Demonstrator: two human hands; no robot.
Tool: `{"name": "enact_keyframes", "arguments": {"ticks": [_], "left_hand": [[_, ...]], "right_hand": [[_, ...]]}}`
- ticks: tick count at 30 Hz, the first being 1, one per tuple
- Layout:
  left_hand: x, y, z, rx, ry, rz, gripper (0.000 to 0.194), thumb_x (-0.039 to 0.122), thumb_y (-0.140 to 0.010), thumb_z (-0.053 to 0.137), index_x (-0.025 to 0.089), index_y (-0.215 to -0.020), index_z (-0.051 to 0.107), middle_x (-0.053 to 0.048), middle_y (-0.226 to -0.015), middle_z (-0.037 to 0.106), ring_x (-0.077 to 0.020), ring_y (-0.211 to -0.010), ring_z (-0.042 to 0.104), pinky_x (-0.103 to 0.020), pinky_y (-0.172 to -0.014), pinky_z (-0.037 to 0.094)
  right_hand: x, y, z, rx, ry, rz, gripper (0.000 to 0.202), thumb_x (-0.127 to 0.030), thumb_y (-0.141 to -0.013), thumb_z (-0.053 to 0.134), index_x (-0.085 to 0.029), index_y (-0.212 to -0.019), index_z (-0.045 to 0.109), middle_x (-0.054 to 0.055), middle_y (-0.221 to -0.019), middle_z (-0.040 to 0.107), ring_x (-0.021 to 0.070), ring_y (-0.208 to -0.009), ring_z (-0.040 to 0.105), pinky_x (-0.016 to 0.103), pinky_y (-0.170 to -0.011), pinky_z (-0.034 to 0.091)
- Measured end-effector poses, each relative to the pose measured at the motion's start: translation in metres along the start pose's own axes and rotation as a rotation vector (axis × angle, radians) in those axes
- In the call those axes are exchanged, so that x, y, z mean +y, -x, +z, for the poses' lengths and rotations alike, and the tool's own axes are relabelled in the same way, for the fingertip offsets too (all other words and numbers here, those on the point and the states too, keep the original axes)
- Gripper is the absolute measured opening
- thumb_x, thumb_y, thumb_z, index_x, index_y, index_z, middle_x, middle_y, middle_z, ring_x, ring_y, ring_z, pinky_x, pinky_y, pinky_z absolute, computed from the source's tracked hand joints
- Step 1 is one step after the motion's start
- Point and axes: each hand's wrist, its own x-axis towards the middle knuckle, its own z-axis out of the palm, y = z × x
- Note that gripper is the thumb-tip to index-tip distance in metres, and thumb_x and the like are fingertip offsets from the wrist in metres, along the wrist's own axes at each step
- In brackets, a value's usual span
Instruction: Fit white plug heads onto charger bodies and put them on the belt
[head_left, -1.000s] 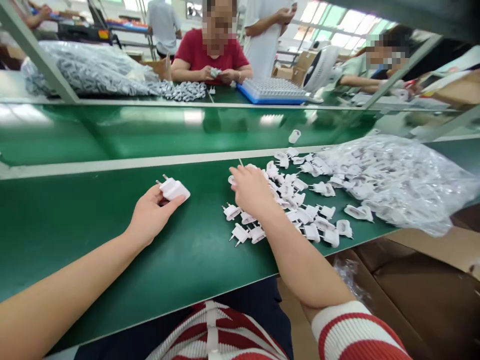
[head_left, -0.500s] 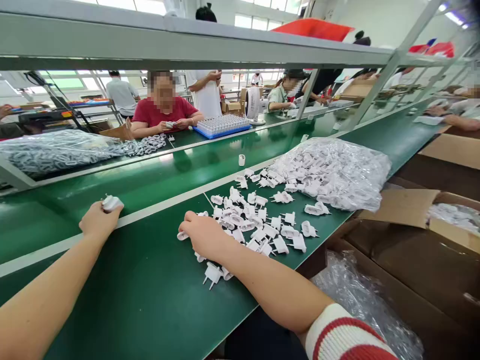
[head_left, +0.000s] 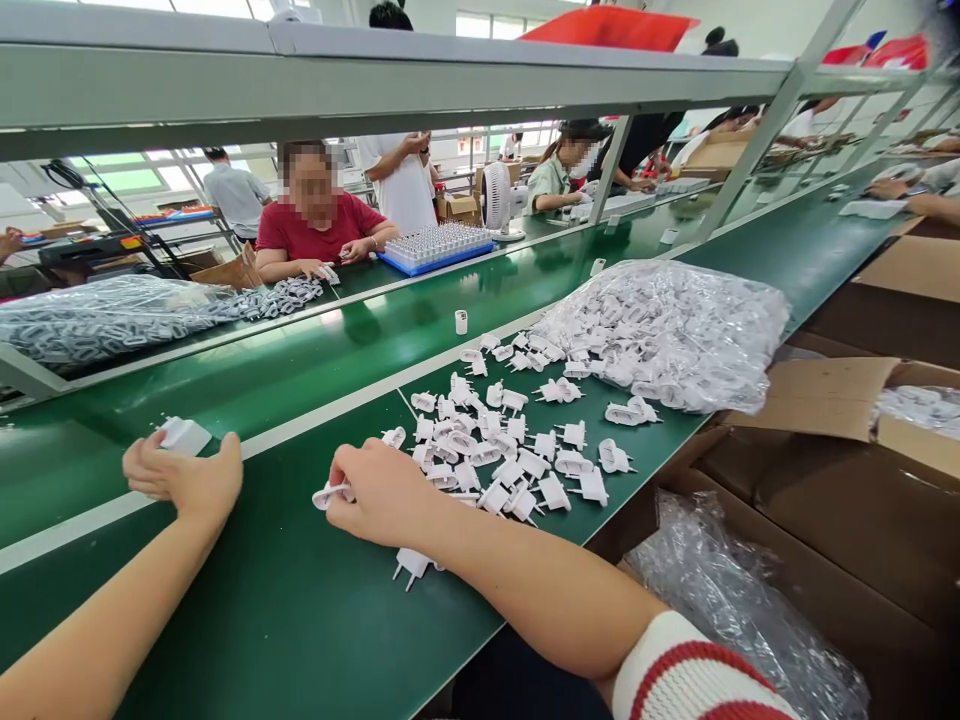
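My left hand is over the white edge strip at the left, its thumb and fingers spread. A white plug housing lies just beyond its palm, beside the fingers, on the green belt. At the centre, my right hand pinches a white oval plug piece between thumb and fingers. Right of that hand spreads a loose pile of white two-pin plug pieces. One two-pin piece lies just below the right hand, partly hidden by the wrist.
A clear bag of white pieces lies behind the pile. Cardboard boxes stand at the right. One white piece rests on the belt. Across it, a person in red sits near a blue tray. A shelf beam crosses above.
My left hand has opened from the white housing and moved slightly left and down. My right hand has moved left and slightly down with the oval piece. The piece on the belt has shifted left.
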Motion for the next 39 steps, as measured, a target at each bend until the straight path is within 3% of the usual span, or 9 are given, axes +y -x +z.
{"name": "enact_keyframes", "arguments": {"ticks": [6, 10, 16, 19, 23, 27, 31, 35, 39], "left_hand": [[0.066, 0.016, 0.018, -0.064, 0.121, 0.366, 0.051, 0.042, -0.087, 0.064, 0.02, -0.129, 0.045, -0.025, -0.151, 0.045, -0.0427, -0.152, 0.038, -0.062, -0.126, 0.026], [0.131, -0.008, 0.039, -0.303, 0.163, 0.487, 0.036, 0.036, -0.089, 0.057, 0.021, -0.122, 0.057, -0.018, -0.141, 0.059, -0.0354, -0.143, 0.048, -0.056, -0.126, 0.032], [0.226, -0.036, 0.09, -0.673, 0.106, 0.508, 0.04, 0.042, -0.088, 0.064, 0.02, -0.121, 0.068, -0.015, -0.138, 0.065, -0.0357, -0.138, 0.053, -0.048, -0.117, 0.044], [0.267, -0.038, 0.127, -0.78, 0.088, 0.453, 0.052, 0.05, -0.088, 0.069, 0.02, -0.13, 0.065, -0.014, -0.143, 0.065, -0.0342, -0.134, 0.059, -0.042, -0.111, 0.049], [0.304, -0.033, 0.175, -0.843, 0.047, 0.315, 0.074, 0.06, -0.083, 0.078, 0.017, -0.139, 0.059, -0.021, -0.147, 0.064, -0.0378, -0.128, 0.065, -0.043, -0.099, 0.056], [0.311, -0.03, 0.204, -0.825, 0.012, 0.225, 0.065, 0.054, -0.076, 0.086, 0.014, -0.124, 0.066, -0.025, -0.129, 0.072, -0.0434, -0.119, 0.07, -0.046, -0.091, 0.057], [0.287, -0.034, 0.206, -0.755, 0.07, 0.211, 0.037, 0.04, -0.081, 0.079, 0.015, -0.108, 0.071, -0.022, -0.127, 0.074, -0.0416, -0.124, 0.067, -0.045, -0.098, 0.054], [0.252, -0.035, 0.179, -0.685, 0.176, 0.165, 0.036, 0.037, -0.084, 0.072, 0.014, -0.112, 0.071, -0.02, -0.131, 0.074, -0.0375, -0.122, 0.068, -0.044, -0.101, 0.052], [0.207, -0.024, 0.121, -0.646, 0.321, 0.107, 0.041, 0.041, -0.084, 0.069, 0.016, -0.117, 0.07, -0.013, -0.124, 0.079, -0.0292, -0.112, 0.073, -0.039, -0.1, 0.054]], "right_hand": [[-0.008, 0.004, 0.0, -0.016, -0.077, 0.03, 0.01, -0.027, -0.092, 0.057, -0.021, -0.1, 0.057, 0.003, -0.095, 0.069, 0.0171, -0.075, 0.059, 0.028, -0.06, 0.036], [-0.002, 0.005, 0.012, -0.021, -0.064, -0.138, 0.007, -0.017, -0.085, 0.059, -0.021, -0.091, 0.057, 0.003, -0.097, 0.068, 0.0173, -0.079, 0.061, 0.029, -0.063, 0.04], [-0.001, 0.004, 0.017, -0.065, -0.081, -0.259, 0.03, -0.044, -0.1, 0.067, -0.02, -0.084, 0.058, 0.004, -0.093, 0.07, 0.0188, -0.079, 0.066, 0.029, -0.055, 0.042], [-0.003, 0.005, 0.015, -0.065, -0.007, -0.285, 0.023, -0.034, -0.106, 0.056, -0.018, -0.092, 0.062, 0.006, -0.104, 0.073, 0.02, -0.084, 0.071, 0.03, -0.052, 0.043], [-0.002, 0.003, 0.017, -0.08, 0.059, -0.249, 0.027, -0.024, -0.095, 0.064, -0.011, -0.118, 0.063, 0.011, -0.118, 0.071, 0.0213, -0.081, 0.071, 0.032, -0.049, 0.048], [0.004, -0.002, 0.021, -0.144, 0.186, -0.257, 0.016, -0.02, -0.088, 0.069, -0.016, -0.104, 0.068, 0.01, -0.113, 0.071, 0.0233, -0.089, 0.07, 0.03, -0.046, 0.047], [0.003, -0.001, 0.013, -0.175, 0.215, -0.27, 0.007, -0.015, -0.088, 0.066, -0.018, -0.094, 0.068, 0.011, -0.109, 0.069, 0.0222, -0.081, 0.068, 0.03, -0.042, 0.044], [-0.003, 0.005, -0.002, -0.28, 0.162, -0.233, 0.006, -0.014, -0.087, 0.065, -0.017, -0.089, 0.07, 0.012, -0.11, 0.063, 0.0177, -0.066, 0.062, 0.031, -0.041, 0.043], [-0.002, 0.006, -0.001, -0.181, 0.12, -0.156, 0.022, -0.013, -0.087, 0.067, -0.018, -0.107, 0.073, 0.009, -0.118, 0.064, 0.0186, -0.076, 0.067, 0.031, -0.051, 0.05]]}}
